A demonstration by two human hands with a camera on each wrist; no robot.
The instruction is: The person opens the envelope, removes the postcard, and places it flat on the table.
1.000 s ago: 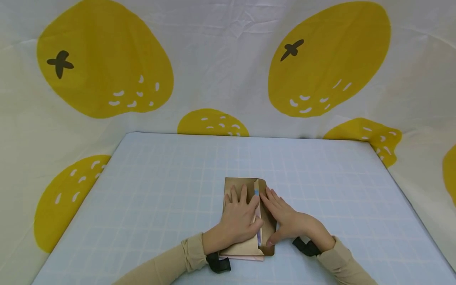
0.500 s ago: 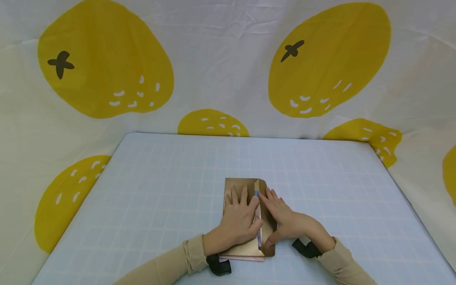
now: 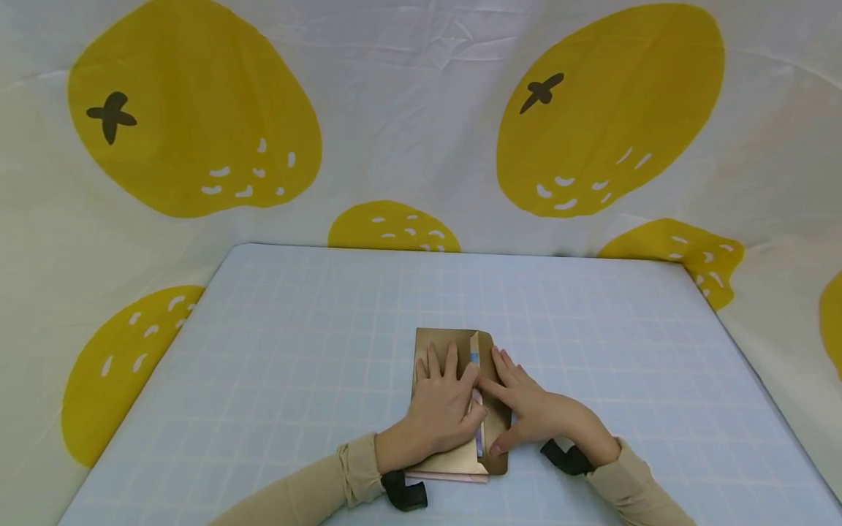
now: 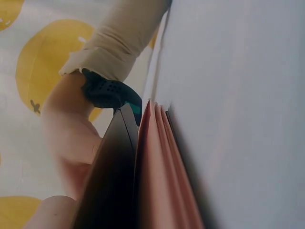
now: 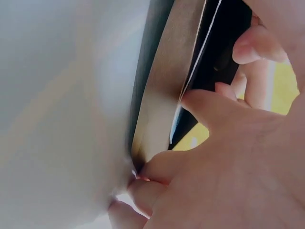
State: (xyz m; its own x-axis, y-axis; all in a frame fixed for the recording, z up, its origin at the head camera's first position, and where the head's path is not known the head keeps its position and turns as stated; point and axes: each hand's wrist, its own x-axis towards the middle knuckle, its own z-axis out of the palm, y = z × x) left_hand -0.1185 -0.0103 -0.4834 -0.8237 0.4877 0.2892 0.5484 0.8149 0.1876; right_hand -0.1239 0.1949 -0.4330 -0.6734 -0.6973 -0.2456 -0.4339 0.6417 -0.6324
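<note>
A brown paper folder, envelope-like, lies upright on the table, its narrow flap turned out to the right. Along the fold shows a strip of blue and purple printed paper. Pink layers peek out at the near edge; in the left wrist view these pink layers stand stacked under a dark cover. My left hand presses on the folder's front with fingers spread. My right hand rests over the flap, index fingertip at the fold, thumb at the lower right corner.
The table has a pale blue gridded cover. Behind and beside it hangs a white cloth with yellow fruit prints. A black strap sits on my left wrist and another black strap on my right.
My right index finger has slid along the fold toward me, leaving more of a gap to the other fingers. The left hand and the folder have stayed put.
</note>
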